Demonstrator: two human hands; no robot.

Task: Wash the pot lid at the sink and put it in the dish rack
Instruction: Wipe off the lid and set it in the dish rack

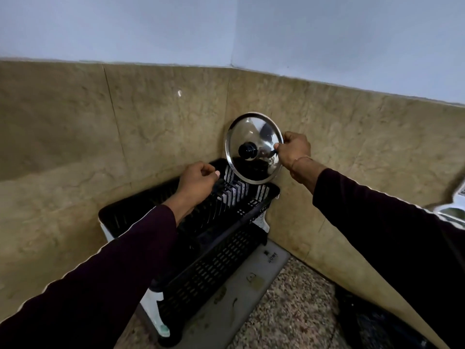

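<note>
A round steel pot lid (254, 137) with a black knob stands on edge at the far end of the black two-tier dish rack (216, 238), close to the tiled wall corner. My right hand (294, 149) pinches the lid's right rim. My left hand (198, 178) hovers over the rack's upright plate dividers, fingers curled and holding nothing; I cannot tell whether it touches them. Both arms wear dark sleeves.
The rack sits on a grey drip tray (254, 280) on a speckled stone counter (292, 311). Beige tiled walls (151, 122) meet in a corner right behind the lid. A white object (453, 210) shows at the right edge, and something dark lies at the bottom right.
</note>
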